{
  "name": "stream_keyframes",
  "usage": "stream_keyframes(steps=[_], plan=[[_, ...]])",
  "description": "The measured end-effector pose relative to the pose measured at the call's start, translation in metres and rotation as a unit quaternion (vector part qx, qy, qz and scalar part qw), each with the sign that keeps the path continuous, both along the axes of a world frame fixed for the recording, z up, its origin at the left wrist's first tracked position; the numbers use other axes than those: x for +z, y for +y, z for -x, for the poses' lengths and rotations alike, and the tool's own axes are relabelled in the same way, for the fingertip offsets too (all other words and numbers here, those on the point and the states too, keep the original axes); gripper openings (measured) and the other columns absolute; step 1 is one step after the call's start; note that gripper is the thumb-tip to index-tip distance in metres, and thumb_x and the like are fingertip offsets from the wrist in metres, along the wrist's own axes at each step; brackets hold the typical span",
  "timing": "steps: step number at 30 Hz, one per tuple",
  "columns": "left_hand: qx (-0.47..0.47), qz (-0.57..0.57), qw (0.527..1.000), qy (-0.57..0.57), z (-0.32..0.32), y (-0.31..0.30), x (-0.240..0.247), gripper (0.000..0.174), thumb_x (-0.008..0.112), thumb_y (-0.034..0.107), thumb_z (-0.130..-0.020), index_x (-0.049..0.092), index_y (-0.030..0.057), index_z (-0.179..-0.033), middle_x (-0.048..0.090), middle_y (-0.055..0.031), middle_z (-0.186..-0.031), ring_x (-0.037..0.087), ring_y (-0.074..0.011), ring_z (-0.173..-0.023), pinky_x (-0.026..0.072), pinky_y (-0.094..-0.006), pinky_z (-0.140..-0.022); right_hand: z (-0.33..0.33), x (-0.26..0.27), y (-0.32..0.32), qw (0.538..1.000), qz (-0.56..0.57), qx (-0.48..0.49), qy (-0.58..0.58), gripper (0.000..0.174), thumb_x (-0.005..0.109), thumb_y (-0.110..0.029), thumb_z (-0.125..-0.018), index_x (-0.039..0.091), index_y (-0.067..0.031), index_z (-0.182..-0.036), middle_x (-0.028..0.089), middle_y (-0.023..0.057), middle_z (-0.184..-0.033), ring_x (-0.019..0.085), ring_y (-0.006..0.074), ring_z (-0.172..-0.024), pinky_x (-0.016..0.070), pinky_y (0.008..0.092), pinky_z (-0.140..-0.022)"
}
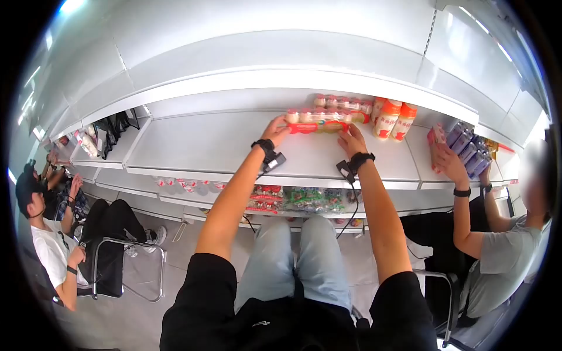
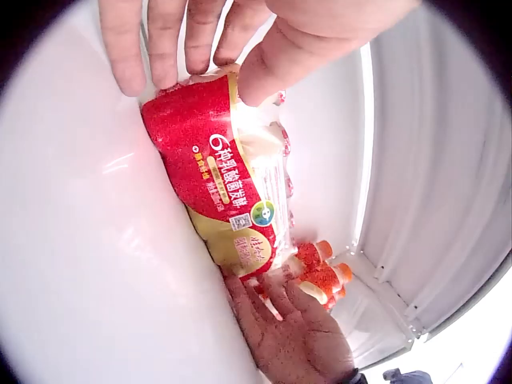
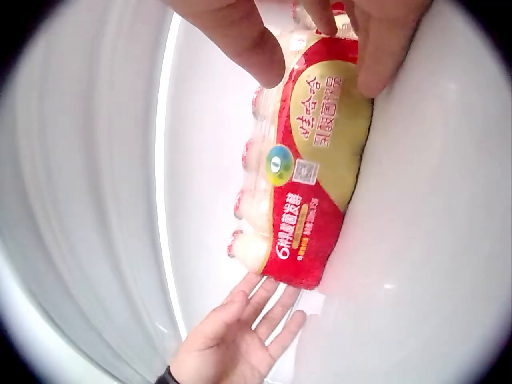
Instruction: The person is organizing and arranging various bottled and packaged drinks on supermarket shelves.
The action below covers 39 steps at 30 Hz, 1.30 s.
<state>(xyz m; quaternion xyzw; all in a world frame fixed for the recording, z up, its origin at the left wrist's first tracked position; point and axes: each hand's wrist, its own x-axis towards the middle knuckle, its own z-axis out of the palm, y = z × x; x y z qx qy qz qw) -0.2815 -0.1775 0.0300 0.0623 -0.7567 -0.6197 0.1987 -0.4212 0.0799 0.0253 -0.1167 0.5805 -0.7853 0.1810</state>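
Note:
In the head view a shrink-wrapped pack of small yogurt drink bottles [image 1: 319, 126] lies on the white shelf, red and gold label to the front. My left hand [image 1: 276, 130] touches its left end; in the right wrist view those fingers [image 3: 280, 308] are straight and spread, tips at the wrapper. At the opposite end my right hand [image 1: 352, 141] holds the pack, its thumb over the bottle side and a finger bent at the lower front edge in the right wrist view. The pack [image 2: 212, 168] spans between both hands in the left wrist view.
Behind the pack stands another row of small bottles [image 1: 345, 102]. Orange-capped bottles [image 1: 387, 120] are to its right. Packaged goods [image 1: 298, 199] fill the shelf below. A seated person [image 1: 500, 257] handles a pink box [image 1: 436, 146] on the right; another person [image 1: 50, 234] sits left.

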Motion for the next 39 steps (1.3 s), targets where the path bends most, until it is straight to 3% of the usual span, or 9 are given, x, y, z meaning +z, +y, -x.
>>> stream_keyframes(steps=[7,12,24,26,29,30,31,33,39], plan=[[-0.046,-0.058,0.996,0.043,0.062,0.058,-0.015,0.067,0.058,0.004,-0.084,0.024,0.0098,-0.141,0.034,-0.0146,-0.14,0.036,-0.027,-0.131,0.0349,-0.0339,-0.104,0.012,0.002,0.045,0.994,0.04,0.009,0.096,0.055,0.057,-0.003,-0.085,0.034,-0.0041,-0.134,0.044,0.0057,-0.125,0.046,0.0172,-0.111,0.0414,0.0371,-0.093],[-0.037,-0.009,0.999,0.001,0.072,0.064,-0.009,0.074,0.054,-0.001,-0.084,0.013,0.0084,-0.145,0.022,-0.0164,-0.148,0.027,-0.0293,-0.136,0.0299,-0.0345,-0.108,0.023,0.004,0.035,0.983,0.17,-0.032,-0.064,0.052,0.055,-0.002,-0.086,0.034,-0.005,-0.134,0.046,0.0053,-0.119,0.047,0.0176,-0.109,0.043,0.0375,-0.093],[-0.084,0.062,0.994,-0.013,0.076,0.067,-0.005,0.075,0.057,0.004,-0.085,0.015,0.013,-0.146,0.031,-0.0136,-0.145,0.036,-0.0257,-0.131,0.0357,-0.0339,-0.103,0.03,-0.019,0.033,0.954,0.279,-0.041,-0.1,0.049,0.054,-0.014,-0.09,0.034,-0.0085,-0.134,0.049,0.0179,-0.124,0.046,0.0279,-0.119,0.04,0.0431,-0.1],[-0.088,0.054,0.994,0.022,0.084,0.061,-0.011,0.073,0.057,0.005,-0.085,0.018,0.0127,-0.146,0.033,-0.0136,-0.144,0.037,-0.0258,-0.13,0.036,-0.0342,-0.103,0.036,-0.008,0.041,0.986,-0.058,-0.069,0.142,0.041,0.053,-0.018,-0.09,0.042,-0.0064,-0.128,0.052,0.0183,-0.12,0.046,0.0295,-0.119,0.0383,0.0419,-0.101],[-0.067,0.043,0.997,0.004,0.074,0.066,-0.012,0.067,0.059,0.008,-0.085,0.026,0.0102,-0.143,0.04,-0.0145,-0.139,0.038,-0.025,-0.129,0.0365,-0.0343,-0.102,0.031,0.002,0.052,0.723,-0.518,-0.022,0.457,0.036,0.05,-0.025,-0.09,0.053,-0.0032,-0.119,0.055,0.0188,-0.115,0.045,0.032,-0.119,0.0357,0.04,-0.103],[-0.049,0.054,0.997,-0.008,0.071,0.066,-0.012,0.066,0.06,0.011,-0.084,0.028,0.0091,-0.141,0.041,-0.0153,-0.138,0.038,-0.0249,-0.129,0.0366,-0.0345,-0.102,0.025,0.002,0.054,0.731,-0.495,-0.031,0.469,0.036,0.05,-0.025,-0.091,0.05,-0.0035,-0.121,0.054,0.0176,-0.118,0.046,0.0318,-0.119,0.0371,0.0404,-0.101],[-0.038,0.063,0.997,-0.024,0.058,0.071,-0.019,0.064,0.062,0.014,-0.084,0.03,0.008,-0.14,0.043,-0.0161,-0.136,0.038,-0.0248,-0.129,0.0367,-0.0347,-0.102,0.031,-0.011,0.055,0.858,-0.351,-0.007,0.375,0.038,0.049,-0.025,-0.092,0.047,-0.0041,-0.124,0.053,0.0163,-0.121,0.047,0.0313,-0.118,0.0386,0.0407,-0.1],[-0.066,0.068,0.994,-0.048,0.019,0.086,0.0,0.065,0.063,0.02,-0.084,0.032,0.0063,-0.139,0.042,-0.017,-0.137,0.039,-0.025,-0.129,0.0366,-0.0353,-0.103,0.04,-0.04,0.057,0.99,0.136,0.029,0.015,0.042,0.047,-0.026,-0.094,0.04,-0.0054,-0.13,0.05,0.0133,-0.126,0.047,0.0303,-0.118,0.0415,0.041,-0.096],[-0.183,-0.011,0.983,0.033,-0.102,0.107,0.005,0.039,0.055,0.018,-0.091,0.047,0.0044,-0.127,0.055,-0.0088,-0.121,0.054,-0.0175,-0.11,0.0438,-0.0302,-0.094,-0.071,0.017,0.077,0.99,0.088,0.101,-0.034,0.047,0.044,-0.026,-0.096,0.033,-0.0063,-0.137,0.047,0.0088,-0.128,0.046,0.0254,-0.119,0.0404,0.0361,-0.096]])
